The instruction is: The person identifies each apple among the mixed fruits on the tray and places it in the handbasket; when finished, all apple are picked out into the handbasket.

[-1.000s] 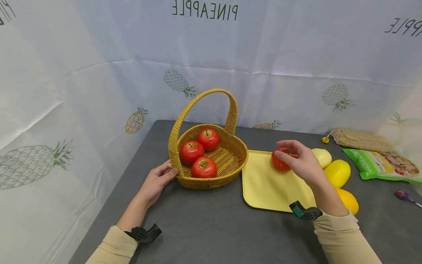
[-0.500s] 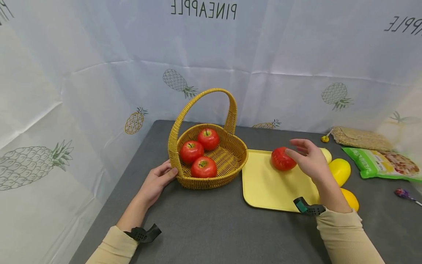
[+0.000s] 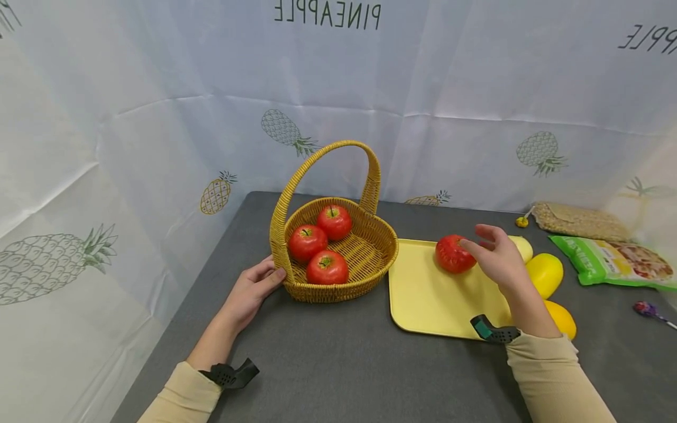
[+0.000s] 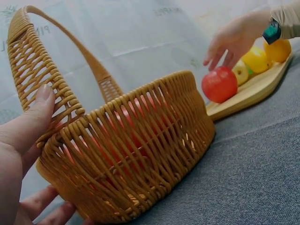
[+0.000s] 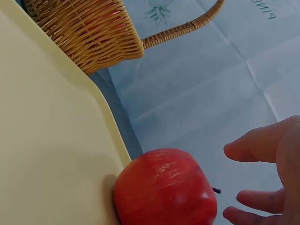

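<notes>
My left hand holds the left side of a wicker basket; in the left wrist view the thumb lies on the base of its tall handle, fingers against the outer wall. Three red apples sit in the basket, among them a front apple. Another red apple rests on a pale yellow tray to the basket's right. Over the tray's right part hovers my right hand, fingers loosely bent. The right wrist view shows a gap between its fingertips and the apple.
Beside my right wrist lie yellow fruits, one a long yellow one, partly hidden by the arm. Further right are a green food packet, a tan woven pouch and a lollipop-like item. A pineapple-print curtain hangs behind the table.
My right hand has let go of the apple on the tray and drawn back to the right, uncovering it. The left hand and basket have stayed in place.
</notes>
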`<state>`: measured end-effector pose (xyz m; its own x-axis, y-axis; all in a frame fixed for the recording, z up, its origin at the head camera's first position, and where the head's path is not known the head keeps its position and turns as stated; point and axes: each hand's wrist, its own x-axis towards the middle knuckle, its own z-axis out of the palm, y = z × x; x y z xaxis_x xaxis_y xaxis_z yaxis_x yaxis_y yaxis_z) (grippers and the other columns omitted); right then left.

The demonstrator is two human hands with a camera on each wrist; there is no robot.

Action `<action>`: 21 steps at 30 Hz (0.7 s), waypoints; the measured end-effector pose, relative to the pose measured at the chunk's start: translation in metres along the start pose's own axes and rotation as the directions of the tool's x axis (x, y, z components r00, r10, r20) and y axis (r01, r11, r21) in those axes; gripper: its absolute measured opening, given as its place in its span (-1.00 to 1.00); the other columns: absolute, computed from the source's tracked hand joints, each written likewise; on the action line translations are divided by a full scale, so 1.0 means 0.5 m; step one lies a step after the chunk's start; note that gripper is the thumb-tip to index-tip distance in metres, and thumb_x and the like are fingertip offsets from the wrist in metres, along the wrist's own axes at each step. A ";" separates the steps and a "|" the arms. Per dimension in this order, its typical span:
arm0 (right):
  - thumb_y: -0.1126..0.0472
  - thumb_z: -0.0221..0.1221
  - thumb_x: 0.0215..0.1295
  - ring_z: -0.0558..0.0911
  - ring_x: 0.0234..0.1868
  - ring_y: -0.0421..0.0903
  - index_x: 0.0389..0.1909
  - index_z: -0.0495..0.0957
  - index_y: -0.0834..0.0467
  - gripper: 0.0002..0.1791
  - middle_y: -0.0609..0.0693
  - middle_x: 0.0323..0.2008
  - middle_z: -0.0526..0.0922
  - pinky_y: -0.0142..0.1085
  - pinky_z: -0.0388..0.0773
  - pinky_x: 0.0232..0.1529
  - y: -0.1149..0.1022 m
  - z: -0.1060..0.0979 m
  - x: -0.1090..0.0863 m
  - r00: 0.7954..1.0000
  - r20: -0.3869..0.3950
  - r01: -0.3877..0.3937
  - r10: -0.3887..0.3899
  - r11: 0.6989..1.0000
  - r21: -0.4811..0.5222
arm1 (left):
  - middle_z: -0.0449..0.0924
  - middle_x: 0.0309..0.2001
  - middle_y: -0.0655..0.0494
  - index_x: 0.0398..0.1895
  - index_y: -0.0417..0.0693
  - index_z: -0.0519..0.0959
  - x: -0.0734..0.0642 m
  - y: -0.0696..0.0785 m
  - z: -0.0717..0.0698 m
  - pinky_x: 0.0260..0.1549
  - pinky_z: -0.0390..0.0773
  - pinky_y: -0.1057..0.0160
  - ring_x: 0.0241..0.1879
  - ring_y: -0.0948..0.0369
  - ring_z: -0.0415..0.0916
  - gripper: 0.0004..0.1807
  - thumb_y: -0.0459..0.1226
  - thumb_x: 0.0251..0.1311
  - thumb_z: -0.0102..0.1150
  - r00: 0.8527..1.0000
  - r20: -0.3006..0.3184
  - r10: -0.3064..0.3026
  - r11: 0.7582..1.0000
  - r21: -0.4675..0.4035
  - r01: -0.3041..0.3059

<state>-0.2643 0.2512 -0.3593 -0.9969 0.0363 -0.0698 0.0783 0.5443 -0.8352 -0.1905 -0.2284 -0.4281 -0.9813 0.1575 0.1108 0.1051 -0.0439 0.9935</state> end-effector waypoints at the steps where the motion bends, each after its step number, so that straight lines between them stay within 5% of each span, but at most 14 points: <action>1: -0.23 0.17 0.46 0.13 0.49 0.39 0.63 -0.05 0.20 -0.02 0.31 0.57 0.03 0.34 0.23 0.33 0.002 0.001 0.001 1.000 0.001 -0.004 0.004 1.000 0.003 | 0.05 0.58 -0.14 0.13 -0.37 0.57 0.000 0.000 0.000 0.16 0.47 0.39 0.58 -0.04 -0.11 -0.68 -0.29 0.48 0.17 1.000 0.001 0.000 1.000 0.000 0.000; 21: -0.23 0.17 0.47 0.01 0.52 0.40 0.63 -0.20 0.28 0.08 0.39 0.58 -0.09 0.28 0.09 0.43 0.028 0.006 0.019 0.994 0.101 -0.043 0.036 0.997 0.069 | 0.05 0.58 -0.13 0.17 -0.45 0.52 -0.002 0.002 0.000 0.16 0.46 0.39 0.58 -0.04 -0.11 -0.62 -0.29 0.49 0.16 1.000 0.003 0.005 1.000 0.003 -0.005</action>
<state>-0.2728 0.2567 -0.3733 -0.9876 -0.0288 -0.1543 0.1214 0.4832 -0.8671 -0.1892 -0.2287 -0.4273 -0.9803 0.1598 0.1159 0.1106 -0.0414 0.9930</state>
